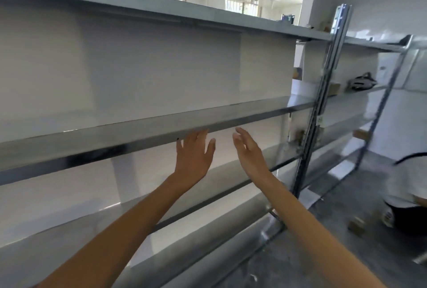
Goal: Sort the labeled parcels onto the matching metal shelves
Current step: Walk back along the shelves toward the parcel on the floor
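Observation:
Metal shelves fill the view, with the middle shelf running across at hand height. My left hand is stretched forward with straight fingers, its fingertips at the front edge of that shelf. My right hand is raised beside it, fingers relaxed and apart, holding nothing. A lower shelf lies behind both hands. Small brown parcels sit far off: one on the middle level past the upright and one on a lower level. No parcel is in either hand.
A steel upright post stands to the right of my hands. A dark and white object lies on the far shelf. Another person crouches on the grey floor at the right, with small boxes near them.

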A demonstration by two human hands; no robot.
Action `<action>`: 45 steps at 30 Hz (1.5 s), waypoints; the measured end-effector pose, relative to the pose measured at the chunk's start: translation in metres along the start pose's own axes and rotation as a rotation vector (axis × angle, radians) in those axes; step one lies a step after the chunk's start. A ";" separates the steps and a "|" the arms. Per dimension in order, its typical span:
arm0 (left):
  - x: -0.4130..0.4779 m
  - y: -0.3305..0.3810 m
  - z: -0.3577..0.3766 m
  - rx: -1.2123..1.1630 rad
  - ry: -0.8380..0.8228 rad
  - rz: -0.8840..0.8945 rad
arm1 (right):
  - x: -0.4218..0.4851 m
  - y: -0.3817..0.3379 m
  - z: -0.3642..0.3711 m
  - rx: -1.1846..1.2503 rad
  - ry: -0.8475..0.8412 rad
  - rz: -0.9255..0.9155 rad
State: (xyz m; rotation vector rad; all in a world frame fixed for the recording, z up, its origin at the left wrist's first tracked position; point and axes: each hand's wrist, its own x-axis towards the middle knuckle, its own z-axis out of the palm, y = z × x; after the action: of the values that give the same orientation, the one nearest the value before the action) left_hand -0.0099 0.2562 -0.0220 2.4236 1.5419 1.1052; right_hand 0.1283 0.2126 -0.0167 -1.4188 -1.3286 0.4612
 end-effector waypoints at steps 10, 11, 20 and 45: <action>0.007 0.104 0.114 -0.033 -0.165 0.112 | -0.015 0.084 -0.108 0.026 0.096 0.146; 0.010 0.113 0.124 -0.047 -0.177 0.122 | -0.014 0.092 -0.117 0.013 0.111 0.163; 0.040 0.186 0.193 -0.164 -0.265 0.269 | 0.009 0.144 -0.196 -0.077 0.256 0.229; 0.173 0.311 0.385 -0.278 -0.454 0.581 | 0.128 0.275 -0.362 -0.240 0.463 0.321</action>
State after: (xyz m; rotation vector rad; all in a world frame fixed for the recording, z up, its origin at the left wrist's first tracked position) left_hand 0.4992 0.3608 -0.0875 2.7183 0.5293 0.6747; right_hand 0.5951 0.2274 -0.0837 -1.8194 -0.8039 0.1629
